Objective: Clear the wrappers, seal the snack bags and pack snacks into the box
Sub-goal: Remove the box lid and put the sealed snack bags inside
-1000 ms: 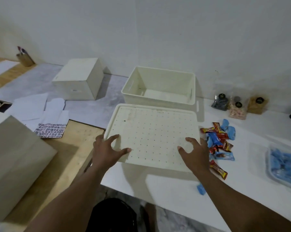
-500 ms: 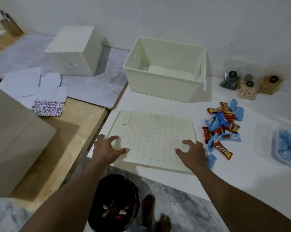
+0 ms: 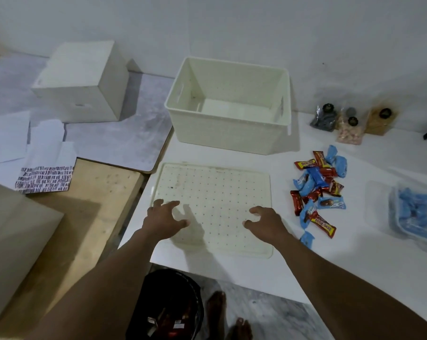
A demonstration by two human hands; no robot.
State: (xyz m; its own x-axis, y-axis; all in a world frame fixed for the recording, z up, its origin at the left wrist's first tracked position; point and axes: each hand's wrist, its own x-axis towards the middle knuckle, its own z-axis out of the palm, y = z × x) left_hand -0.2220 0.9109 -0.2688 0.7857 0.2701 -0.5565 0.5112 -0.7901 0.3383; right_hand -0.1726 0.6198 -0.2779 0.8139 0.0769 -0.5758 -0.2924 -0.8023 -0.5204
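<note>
The white bench (image 3: 330, 273) is stretching smooth and flat across the right side, its near edge running diagonally above a marbled floor (image 3: 269, 315); a raw wooden surface (image 3: 92, 217), grainy and pale brown, is butting against its left edge; the box (image 3: 222, 133), a cream plastic tub with straight walls and slotted handles, is standing open at the back of the bench, its smooth bottom showing; the lid (image 3: 217, 182), a flat cream rectangle with rounded corners and a grid of small holes, is lying just in front of the box near the bench's near-left corner, a strip of bare bench showing between the two; a plain white cube (image 3: 80, 77) is sitting well to the left on a grey marbled board (image 3: 124, 138); a round black bin (image 3: 158, 290) is standing on the floor below the bench edge, holding glossy wrappers (image 3: 175, 325); a clear plastic container (image 3: 397, 217) of blue-wrapped pieces is sitting at the far right; the loose snack bars (image 3: 315, 192), crinkled red and blue packets, are lying heaped just right of the lid, apart from it; three small snack bags (image 3: 350, 128) are standing right of the box; the left hand (image 3: 162, 222) and the right hand (image 3: 266, 223) are hovering over the lid's near half, casting shadows on it, each grip apart with fingers spread and bent, holding nothing.
</note>
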